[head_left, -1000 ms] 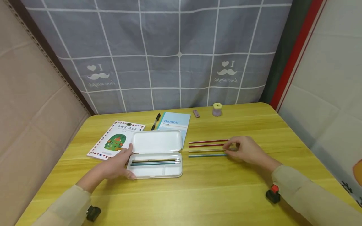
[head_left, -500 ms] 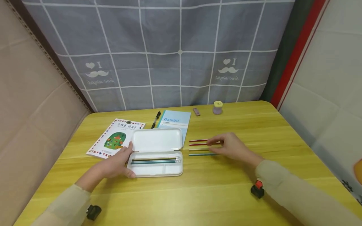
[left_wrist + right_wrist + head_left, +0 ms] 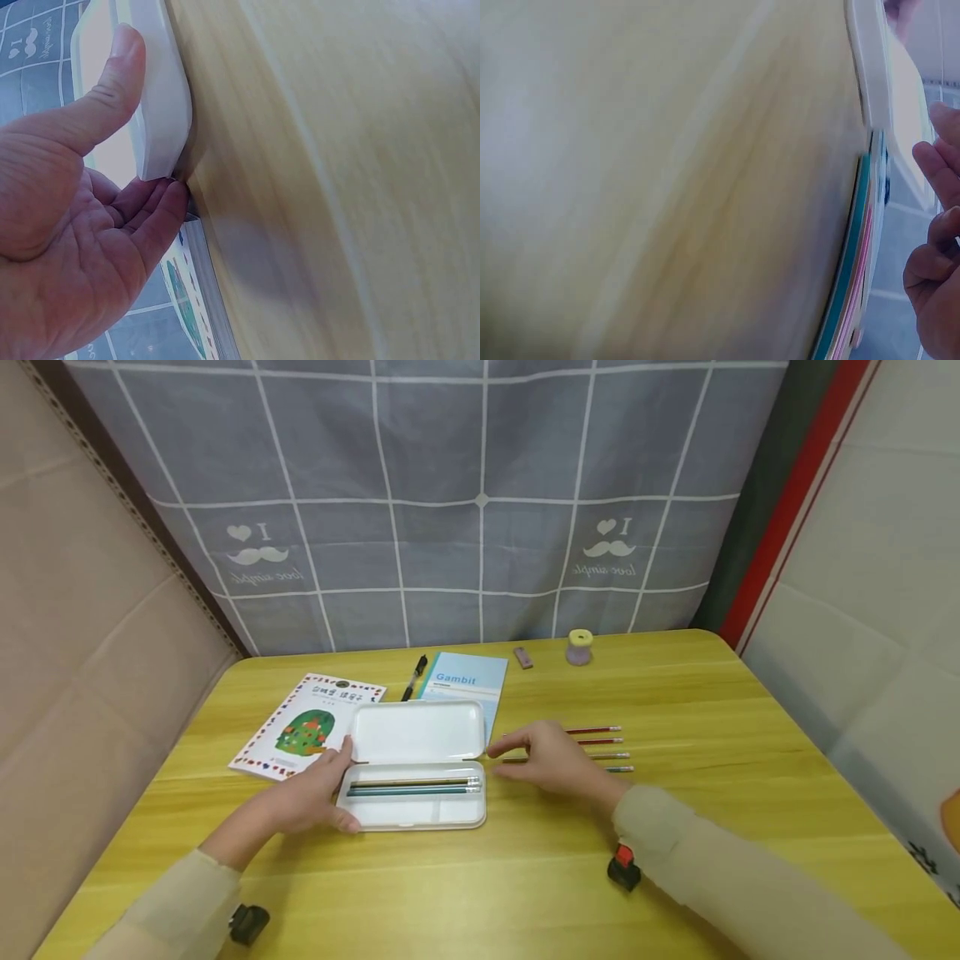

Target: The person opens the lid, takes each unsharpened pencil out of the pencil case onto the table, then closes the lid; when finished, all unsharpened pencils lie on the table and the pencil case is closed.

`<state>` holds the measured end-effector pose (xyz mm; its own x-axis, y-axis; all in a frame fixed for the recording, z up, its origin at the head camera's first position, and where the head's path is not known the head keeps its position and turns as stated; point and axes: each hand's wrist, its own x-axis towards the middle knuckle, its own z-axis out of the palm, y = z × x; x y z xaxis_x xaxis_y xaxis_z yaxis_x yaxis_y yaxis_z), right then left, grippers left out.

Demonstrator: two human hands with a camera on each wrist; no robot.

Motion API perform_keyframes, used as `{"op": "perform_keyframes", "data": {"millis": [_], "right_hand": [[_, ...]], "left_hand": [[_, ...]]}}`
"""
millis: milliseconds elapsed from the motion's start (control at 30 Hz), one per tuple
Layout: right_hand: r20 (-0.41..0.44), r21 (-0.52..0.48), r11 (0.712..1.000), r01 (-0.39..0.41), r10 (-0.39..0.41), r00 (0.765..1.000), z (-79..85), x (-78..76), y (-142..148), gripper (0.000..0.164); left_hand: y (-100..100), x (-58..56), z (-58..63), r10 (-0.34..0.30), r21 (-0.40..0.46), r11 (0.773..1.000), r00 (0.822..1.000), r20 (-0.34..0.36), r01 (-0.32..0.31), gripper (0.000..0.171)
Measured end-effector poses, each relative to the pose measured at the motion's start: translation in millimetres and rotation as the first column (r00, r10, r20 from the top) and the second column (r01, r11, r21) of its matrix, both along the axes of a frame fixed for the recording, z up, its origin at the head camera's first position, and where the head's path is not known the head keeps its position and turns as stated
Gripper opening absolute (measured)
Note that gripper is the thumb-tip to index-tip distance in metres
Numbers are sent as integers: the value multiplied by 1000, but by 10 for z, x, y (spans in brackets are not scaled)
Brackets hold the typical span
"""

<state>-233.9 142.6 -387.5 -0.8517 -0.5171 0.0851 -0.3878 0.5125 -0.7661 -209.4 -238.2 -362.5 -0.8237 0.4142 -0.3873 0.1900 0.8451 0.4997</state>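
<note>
An opened white pencil case (image 3: 397, 814) lies on the table with its lid folded back. Several gold and teal pencils (image 3: 412, 792) lie in its rear compartment. My left hand (image 3: 311, 793) holds the case by its left end; the left wrist view has the thumb over the case wall (image 3: 169, 105) and fingertips at its corner. To the right of the case, two red pencils (image 3: 600, 742), a gold pencil (image 3: 611, 756) and a teal pencil (image 3: 621, 769) lie side by side. My right hand (image 3: 555, 760) is over their left ends, thumb and index finger apart, nothing between them.
A picture book (image 3: 288, 727) lies behind the left hand. Behind the lid are a light-blue notebook (image 3: 472, 672) and a black pen (image 3: 415, 677). A small eraser (image 3: 522, 657) and a yellow-topped spool-shaped item (image 3: 579, 647) stand near the back edge.
My right hand has moved left along the row of pencils, from their eraser ends to their left ends beside the case. The left hand and the case have stayed put.
</note>
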Motion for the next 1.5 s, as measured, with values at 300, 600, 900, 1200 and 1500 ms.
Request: {"op": "perform_keyframes", "data": {"millis": [300,600,900,1200,1500], "right_hand": [[3,44,999,-30,30,1000,16,16,-332,24],[34,96,995,10,-13,999,-8,17,-444,22],[-77,218,975,33,-16,997,-31,55,-572,24],[-89,269,961,67,-45,995,-28,109,-666,21],[-85,243,967,79,-60,995,-25,114,-656,21]], "left_hand": [[-30,-2,-25,9,2,1000,1000,11,-9,140],[8,1,17,-6,8,1000,1000,-3,6,140],[5,-11,8,-3,3,1000,1000,5,3,139],[0,5,28,-1,7,1000,1000,9,1,139],[-1,-3,0,1,11,1000,1000,5,-1,138]]}}
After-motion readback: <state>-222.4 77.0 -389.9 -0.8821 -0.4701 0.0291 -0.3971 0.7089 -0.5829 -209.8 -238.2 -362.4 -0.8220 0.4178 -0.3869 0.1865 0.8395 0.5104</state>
